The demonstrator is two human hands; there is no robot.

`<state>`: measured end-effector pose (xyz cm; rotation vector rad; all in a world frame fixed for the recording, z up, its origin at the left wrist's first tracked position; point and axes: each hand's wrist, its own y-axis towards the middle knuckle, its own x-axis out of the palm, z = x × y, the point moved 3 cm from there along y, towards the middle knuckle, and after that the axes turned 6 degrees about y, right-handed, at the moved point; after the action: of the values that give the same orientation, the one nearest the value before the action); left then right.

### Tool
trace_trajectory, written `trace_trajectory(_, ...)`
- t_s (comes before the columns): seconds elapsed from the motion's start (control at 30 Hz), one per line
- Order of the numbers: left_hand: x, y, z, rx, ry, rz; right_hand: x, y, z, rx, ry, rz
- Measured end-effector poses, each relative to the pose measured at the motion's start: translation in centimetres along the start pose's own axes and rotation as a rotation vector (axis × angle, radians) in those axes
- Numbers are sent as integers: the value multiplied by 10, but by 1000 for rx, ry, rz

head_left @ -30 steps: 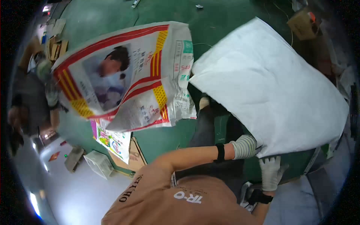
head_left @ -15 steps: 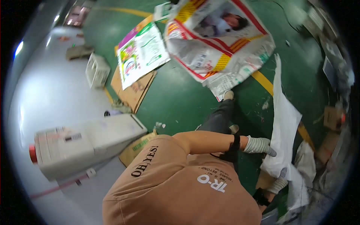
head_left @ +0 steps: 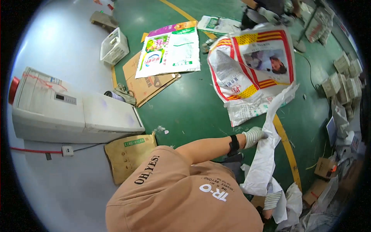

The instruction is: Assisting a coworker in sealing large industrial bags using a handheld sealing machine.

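Note:
A long, crumpled white plastic sack [head_left: 259,170] hangs between my two gloved hands. My left hand [head_left: 255,137], in a glove with a striped cuff, is closed on its upper part, and a narrow end stretches on toward the printed sack on the floor. Lower down, my right hand [head_left: 273,196] grips the sack near its bottom end; folds of the white material partly cover its fingers. Just beyond lies a large white printed sack [head_left: 232,65] with red and yellow bands, which the narrow end overlaps in view.
A co-worker's gloved hand [head_left: 269,15] shows at the top. Left of the printed sack, a green-and-white bag [head_left: 181,50] lies on cardboard [head_left: 148,89]. A white basket [head_left: 114,46] and a pale machine cabinet [head_left: 77,110] stand left. Boxes [head_left: 325,168] and plastic wrap crowd the right.
Both my hands have shifted left in view with the white sack, which now reaches up toward the printed sack. The view has turned, and a co-worker has come into sight at the top.

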<state>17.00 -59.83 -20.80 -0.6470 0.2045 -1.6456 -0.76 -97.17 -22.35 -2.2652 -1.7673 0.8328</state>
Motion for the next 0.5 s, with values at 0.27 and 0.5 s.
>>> trace_trajectory(0.27,-203,-144,-25,-48,-52,215,179,-84,-12,120,104,-107)
trace_trajectory(0.5,-276,-242,-5,11,-124,287,258,-128,-33,143,67,-221)
